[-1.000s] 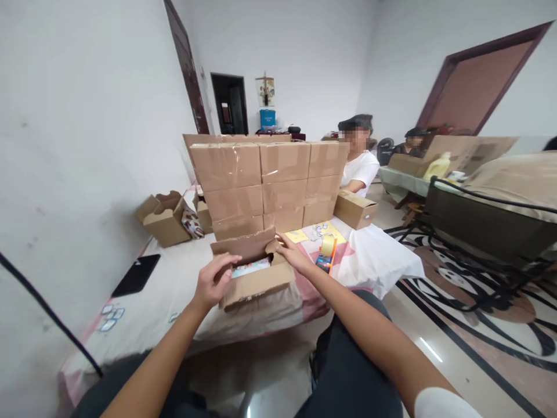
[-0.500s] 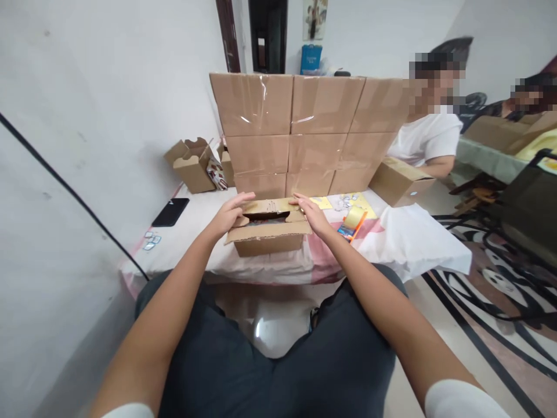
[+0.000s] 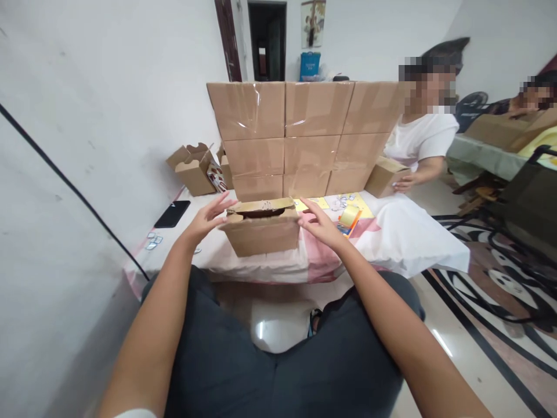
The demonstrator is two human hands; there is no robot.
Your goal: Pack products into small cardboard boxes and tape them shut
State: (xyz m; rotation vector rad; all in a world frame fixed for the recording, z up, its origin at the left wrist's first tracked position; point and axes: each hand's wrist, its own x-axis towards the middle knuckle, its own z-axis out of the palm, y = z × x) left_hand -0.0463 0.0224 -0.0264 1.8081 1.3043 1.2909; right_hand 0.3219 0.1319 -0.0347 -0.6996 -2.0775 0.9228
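A small brown cardboard box [image 3: 266,237] stands on the cloth-covered table in front of me, its top flaps partly raised with a dark gap between them. My left hand [image 3: 208,220] is open at the box's left side, fingers spread near the flap. On the other side my right hand [image 3: 319,225] is open too, its fingertips close to the right top edge; whether they touch it I cannot tell. Right of the box lies an orange tape dispenser [image 3: 349,220] with a roll of yellowish tape.
Taped cartons [image 3: 252,110] are stacked like a wall behind the box. A black tablet-like slab [image 3: 173,214] and small stickers [image 3: 154,241] lie at left, near an open box [image 3: 194,171]. At right, a person in white [image 3: 429,139] has a hand on another box [image 3: 385,176].
Both my hands have come off the flaps and moved outward. The box's near flap now hangs lower along the front. The other person's hand has come onto their box, which shifted slightly left.
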